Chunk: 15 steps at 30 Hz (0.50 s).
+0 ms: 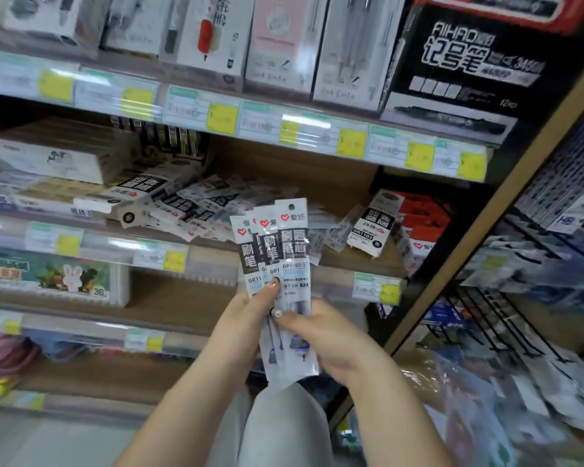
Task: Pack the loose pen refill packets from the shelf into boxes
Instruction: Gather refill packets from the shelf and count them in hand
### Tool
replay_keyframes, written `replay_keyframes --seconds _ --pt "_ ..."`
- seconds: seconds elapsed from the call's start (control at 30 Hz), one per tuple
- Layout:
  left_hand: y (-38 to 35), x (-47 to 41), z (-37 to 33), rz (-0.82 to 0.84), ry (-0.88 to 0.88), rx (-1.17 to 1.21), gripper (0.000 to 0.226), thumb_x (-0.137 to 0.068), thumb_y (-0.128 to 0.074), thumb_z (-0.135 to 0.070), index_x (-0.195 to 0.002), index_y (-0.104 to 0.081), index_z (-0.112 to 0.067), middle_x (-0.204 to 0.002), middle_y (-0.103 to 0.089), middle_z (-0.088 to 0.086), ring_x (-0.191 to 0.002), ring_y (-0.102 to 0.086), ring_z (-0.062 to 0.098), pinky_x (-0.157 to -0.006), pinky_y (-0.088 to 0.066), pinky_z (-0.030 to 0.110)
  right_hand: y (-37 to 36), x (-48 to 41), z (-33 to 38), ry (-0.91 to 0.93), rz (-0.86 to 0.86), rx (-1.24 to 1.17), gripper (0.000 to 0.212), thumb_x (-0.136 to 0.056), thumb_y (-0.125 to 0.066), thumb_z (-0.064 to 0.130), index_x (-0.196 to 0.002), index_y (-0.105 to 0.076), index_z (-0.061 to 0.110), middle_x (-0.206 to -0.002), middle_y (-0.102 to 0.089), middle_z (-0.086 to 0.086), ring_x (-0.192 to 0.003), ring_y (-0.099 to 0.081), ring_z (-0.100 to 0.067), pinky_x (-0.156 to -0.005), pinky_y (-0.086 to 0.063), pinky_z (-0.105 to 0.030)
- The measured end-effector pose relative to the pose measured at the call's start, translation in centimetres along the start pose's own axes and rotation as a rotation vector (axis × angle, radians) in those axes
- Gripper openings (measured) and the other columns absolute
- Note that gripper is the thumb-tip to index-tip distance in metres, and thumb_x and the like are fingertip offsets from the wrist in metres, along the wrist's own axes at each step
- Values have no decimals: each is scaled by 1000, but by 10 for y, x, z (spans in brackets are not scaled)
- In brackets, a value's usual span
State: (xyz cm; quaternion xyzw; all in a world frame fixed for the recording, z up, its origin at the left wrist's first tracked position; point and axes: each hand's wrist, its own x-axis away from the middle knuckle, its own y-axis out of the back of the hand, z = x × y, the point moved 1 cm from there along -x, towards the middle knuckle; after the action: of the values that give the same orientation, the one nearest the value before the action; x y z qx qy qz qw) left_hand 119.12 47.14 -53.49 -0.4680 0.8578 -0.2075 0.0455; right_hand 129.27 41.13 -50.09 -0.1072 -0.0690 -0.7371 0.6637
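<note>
Both hands hold a fanned stack of pen refill packets [273, 251] upright in front of the shelf. My left hand [250, 308] grips the stack from the left, thumb pressed on the front packet. My right hand [321, 335] clasps the lower part from the right. The packets are long clear sleeves with white, black and red header cards. Behind them a loose pile of refill packets [199, 210] lies scattered on the middle shelf [216, 246]. An open refill box [375, 224] stands tilted to the right of the pile, and another refill box [132, 193] lies on its side at the left.
Pen boxes [277, 42] fill the shelf above, with a black marker box [466, 62] at the right. Yellow price tags [351, 143] line the shelf edges. A wire rack [520, 298] with hanging stationery juts out at the right. A rabbit-printed box [51, 274] sits lower left.
</note>
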Motion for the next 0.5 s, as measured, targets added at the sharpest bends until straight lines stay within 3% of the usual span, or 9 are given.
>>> replay_keyframes --seconds 0.1,0.17,0.33,0.5 --pt "-3 6 3 25 -2 -17 32 -73 -58 -44 -93 -75 -26 -97 -74 10 -87 -71 26 -72 -54 36 2 5 -8 -26 -42 -146 22 -95 -50 8 -97 -67 21 -94 -74 -4 -89 -70 -19 -82 -56 -35" --pt "-3 7 5 33 -11 -8 29 -74 -60 -40 -93 -75 -25 -97 -74 10 -88 -71 26 -78 -54 40 2 7 -14 -45 -84 -201 20 -95 -50 10 -98 -67 19 -93 -75 -6 -85 -71 -18 -79 -57 -34" --pt "2 6 6 -6 -23 -3 18 -83 -61 -25 -92 -75 -17 -98 -74 11 -92 -70 28 -85 -52 43 -9 5 -23 -5 -170 -280 21 -95 -50 9 -105 -65 18 -107 -72 -11 -99 -68 -26 -89 -53 -42" --pt "18 11 -3 -16 -18 -35 16 -89 -59 -14 -90 -74 -15 -94 -74 11 -88 -71 27 -77 -55 38 -27 1 -35 22 -172 -287 23 -95 -48 6 -102 -68 14 -104 -69 -18 -95 -65 -32 -91 -49 -47"
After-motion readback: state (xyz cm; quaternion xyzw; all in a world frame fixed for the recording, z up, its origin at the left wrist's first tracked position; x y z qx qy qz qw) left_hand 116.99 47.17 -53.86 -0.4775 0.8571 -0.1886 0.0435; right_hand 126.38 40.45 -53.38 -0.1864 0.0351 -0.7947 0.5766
